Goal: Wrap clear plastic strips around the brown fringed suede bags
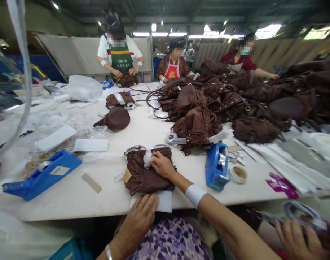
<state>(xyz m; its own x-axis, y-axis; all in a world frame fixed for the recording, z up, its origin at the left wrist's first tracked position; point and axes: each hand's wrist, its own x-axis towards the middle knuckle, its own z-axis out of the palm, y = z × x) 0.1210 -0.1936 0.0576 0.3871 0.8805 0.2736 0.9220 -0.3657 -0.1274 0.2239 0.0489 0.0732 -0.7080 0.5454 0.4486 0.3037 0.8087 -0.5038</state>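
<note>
A brown fringed bag (147, 180) lies flat on the white table in front of me, a tan tag (127, 175) at its left side. My right hand (162, 164) is over the bag's upper middle, fingers pinched on a translucent white wrap (148, 159). Near the table's front edge, my left hand (139, 220) lies flat, fingers stretched out, just below the bag and touching a white sheet (165, 201) that sticks out from under it.
Blue tape dispensers stand at left (52, 173) and right (217, 166), a tape roll (238, 174) beside the right one. A large pile of brown bags (192, 97) fills the back right. Three people work across the table; another person's hand (300, 238) shows at lower right.
</note>
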